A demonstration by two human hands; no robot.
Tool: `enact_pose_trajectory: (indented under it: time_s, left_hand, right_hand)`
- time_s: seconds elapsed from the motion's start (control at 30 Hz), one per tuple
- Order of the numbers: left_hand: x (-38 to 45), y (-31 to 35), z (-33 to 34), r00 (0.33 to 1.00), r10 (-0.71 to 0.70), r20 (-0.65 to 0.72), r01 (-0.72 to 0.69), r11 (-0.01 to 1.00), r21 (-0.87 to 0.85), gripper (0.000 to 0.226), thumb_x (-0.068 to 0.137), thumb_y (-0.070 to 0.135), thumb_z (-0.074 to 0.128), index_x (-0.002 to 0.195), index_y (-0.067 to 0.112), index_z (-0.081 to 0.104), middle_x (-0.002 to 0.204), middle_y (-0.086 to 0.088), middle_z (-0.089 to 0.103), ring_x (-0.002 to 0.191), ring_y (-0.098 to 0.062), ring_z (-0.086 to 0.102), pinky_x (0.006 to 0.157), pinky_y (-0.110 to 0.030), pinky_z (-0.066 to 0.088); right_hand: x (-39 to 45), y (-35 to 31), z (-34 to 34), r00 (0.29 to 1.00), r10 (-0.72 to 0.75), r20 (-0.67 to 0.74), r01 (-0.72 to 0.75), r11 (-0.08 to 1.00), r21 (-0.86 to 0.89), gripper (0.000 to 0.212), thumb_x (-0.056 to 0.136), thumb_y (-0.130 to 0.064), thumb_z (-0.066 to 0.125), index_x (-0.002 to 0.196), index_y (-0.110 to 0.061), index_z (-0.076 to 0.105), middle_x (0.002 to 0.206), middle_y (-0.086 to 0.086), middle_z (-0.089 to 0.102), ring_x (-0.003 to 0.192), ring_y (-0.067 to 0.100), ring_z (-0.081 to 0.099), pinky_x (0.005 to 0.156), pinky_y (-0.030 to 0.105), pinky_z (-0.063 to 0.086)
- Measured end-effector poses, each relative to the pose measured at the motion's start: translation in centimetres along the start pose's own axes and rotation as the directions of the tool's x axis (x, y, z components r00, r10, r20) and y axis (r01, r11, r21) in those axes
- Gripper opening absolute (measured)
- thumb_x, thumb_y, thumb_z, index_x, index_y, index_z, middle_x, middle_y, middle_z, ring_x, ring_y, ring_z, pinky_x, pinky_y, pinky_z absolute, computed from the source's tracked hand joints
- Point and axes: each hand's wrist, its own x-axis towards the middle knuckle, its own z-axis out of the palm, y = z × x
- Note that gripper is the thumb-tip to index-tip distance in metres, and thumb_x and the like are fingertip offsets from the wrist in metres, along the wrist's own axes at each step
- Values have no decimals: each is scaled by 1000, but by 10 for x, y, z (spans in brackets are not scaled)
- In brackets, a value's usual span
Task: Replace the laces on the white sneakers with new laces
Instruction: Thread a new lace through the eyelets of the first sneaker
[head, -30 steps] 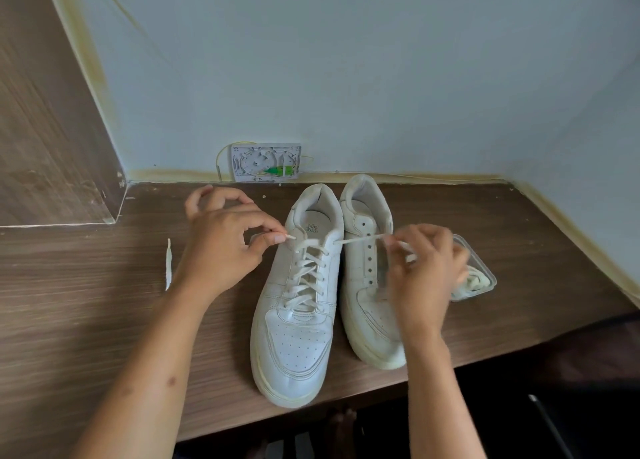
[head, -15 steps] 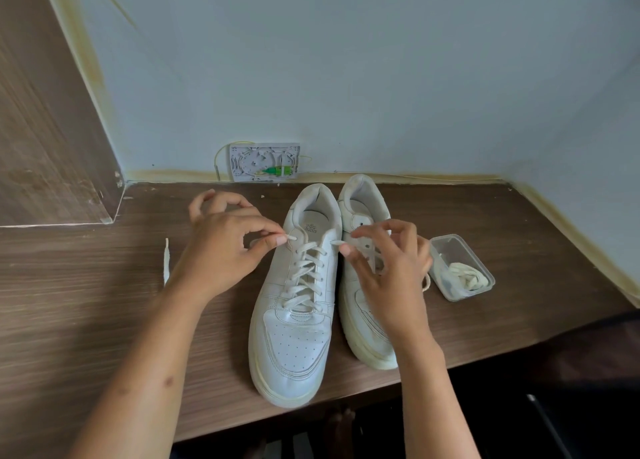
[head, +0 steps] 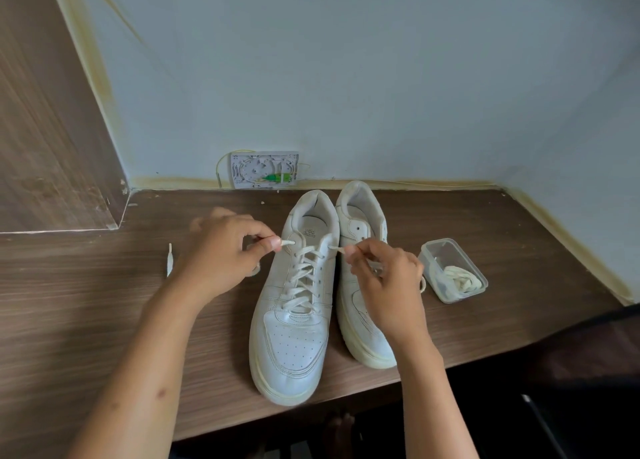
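Your left hand (head: pixel 221 250) and right hand (head: pixel 384 278) each pinch one end of the lace (head: pixel 303 275), fingers curled, pulling it snug. The laced shoe (head: pixel 294 306) sits on the table (head: pixel 86 320), toe toward you.

A home corner: wooden desk (head: pixel 485 223), painted wall, open wall socket (head: pixel 265 169).
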Motion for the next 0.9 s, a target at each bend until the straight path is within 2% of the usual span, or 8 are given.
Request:
enact_pose_trajectory:
  time_s: [0.1,0.23,0.33,0.4,0.47,0.6,0.73,0.9]
  left_hand:
    - [-5,14,-8,983,-79,163,105,983,-152,19,92,39,62,78,37,74,79,9,71,63,-1,50,69,-28,33]
    - [-22,26,-11,936,-115,332,226,920,-320,20,95,34,61,82,32,77,76,7,72,61,-9,57,61,-16,38]
    - [-38,38,-11,890,-114,442,337,818,-467,20,95,29,61,87,27,79,88,12,76,90,-2,69,86,-20,44]
    - [-43,43,-11,857,-75,510,384,752,-535,21,95,27,60,91,23,80,97,9,76,103,-1,67,91,-15,43]
    - [-44,44,-12,844,-55,534,417,693,-588,21,91,28,61,94,19,80,102,5,76,108,-3,66,94,-12,41]
    - [-43,36,-10,842,-25,540,435,623,-650,28,89,33,64,98,11,79,106,-6,75,112,-15,66,112,-34,36]
    - [-42,31,-4,861,0,509,414,584,-699,38,81,51,65,89,17,79,108,-10,74,112,-22,65,108,-44,39]
    - [-41,29,-1,856,75,511,404,520,-753,40,79,50,73,103,18,77,107,-3,74,111,-14,65,95,-24,49]
  right_hand:
    - [-7,-8,-6,997,11,72,-18,995,102,23,96,-48,55,81,-33,64,68,-15,63,68,8,57,89,54,49]
    - [-27,-20,-10,970,-62,233,32,991,130,18,96,-35,60,90,-22,71,67,-5,66,68,8,63,73,18,44]
    - [-42,-28,-4,953,-122,276,84,986,146,21,100,-39,53,90,-28,67,68,-9,64,63,12,61,71,30,47]
    - [-46,-30,0,948,-190,258,169,981,99,22,102,-40,47,93,-31,65,72,-18,60,71,9,61,79,42,47]
    - [-45,-31,1,943,-231,241,226,973,47,23,102,-42,45,96,-33,65,76,-20,59,80,7,60,89,42,41]
    - [-40,-26,-7,936,-239,258,228,971,74,29,100,-49,44,97,-34,69,81,-16,61,86,9,59,90,40,40]
    - [-39,-24,-6,916,-264,302,251,964,84,23,100,-45,49,88,-35,66,76,-18,53,81,8,55,88,38,38]
    - [-41,-24,-1,890,-285,356,298,954,20,29,95,-44,51,75,-26,62,79,-20,52,85,8,53,90,40,34]
